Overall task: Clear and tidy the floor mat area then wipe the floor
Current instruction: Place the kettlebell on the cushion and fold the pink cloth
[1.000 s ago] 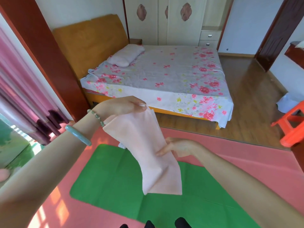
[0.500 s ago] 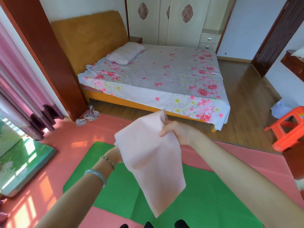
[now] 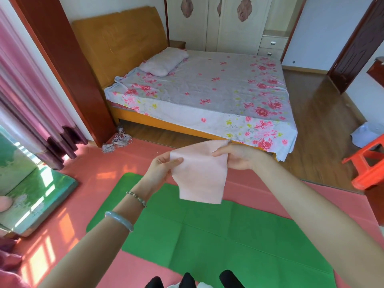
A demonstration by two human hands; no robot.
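A tangled white cord (image 3: 118, 141) lies at the far edge of the salmon-pink floor mat (image 3: 91, 183). The left hand (image 3: 161, 169) pinches the left edge of a pale pink square cloth (image 3: 200, 175). The right hand (image 3: 239, 157) grips its upper right corner, and together the hands hold it spread in the air above the flat green rectangular mat (image 3: 207, 235). An orange plastic stool (image 3: 367, 163) stands far right.

Pale grey-green bangle (image 3: 119, 221) and thin beaded bracelet (image 3: 136, 198) on bare left forearm (image 3: 93, 252)
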